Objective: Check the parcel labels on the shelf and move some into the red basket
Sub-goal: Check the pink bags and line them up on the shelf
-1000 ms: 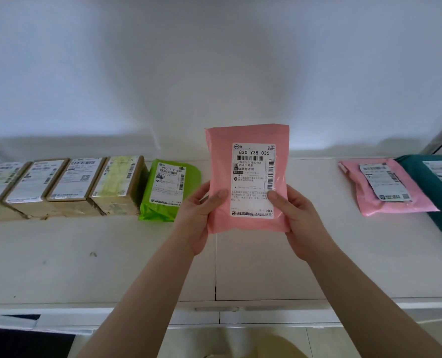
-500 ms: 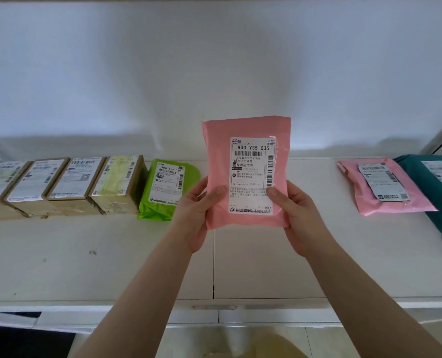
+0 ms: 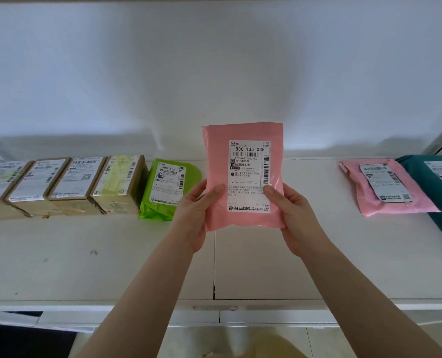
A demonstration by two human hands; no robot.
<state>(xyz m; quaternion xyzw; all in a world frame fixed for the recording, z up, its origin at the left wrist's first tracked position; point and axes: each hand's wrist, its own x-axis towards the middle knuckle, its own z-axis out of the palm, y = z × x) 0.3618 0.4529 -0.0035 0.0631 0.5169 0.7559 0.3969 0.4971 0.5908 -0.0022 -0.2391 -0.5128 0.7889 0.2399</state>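
A: Where is the parcel being checked?

B: A flat pink plastic mailer bag [image 3: 243, 177] is held upright above the white shelf [image 3: 85, 254], its white printed label [image 3: 249, 177] facing the camera. The top line reads 830 Y35 035. The left hand [image 3: 192, 215] pinches its lower left edge, thumb on the front, and the right hand [image 3: 296, 218] grips the lower right edge the same way, thumb laid on the label's corner.

A: What lies around it?

B: On the left, a row of brown cardboard boxes [image 3: 67, 187] with white labels on top stands side by side, touching one another. Just beside the last box lies a lime-green plastic mailer bag [image 3: 168, 189], label up. The left hand covers part of its right edge.

A: And to the right?

B: A second pink plastic mailer [image 3: 387, 187] lies flat, label up, well apart from the held one. A dark teal plastic mailer [image 3: 437, 184] lies against its far side and runs out of frame.

A: Anything in the way?

B: The shelf between the green bag and the second pink mailer is bare under the hands. A white wall [image 3: 214, 73] closes the back. The red basket does not show in this view. The print on the far labels is too small to read.
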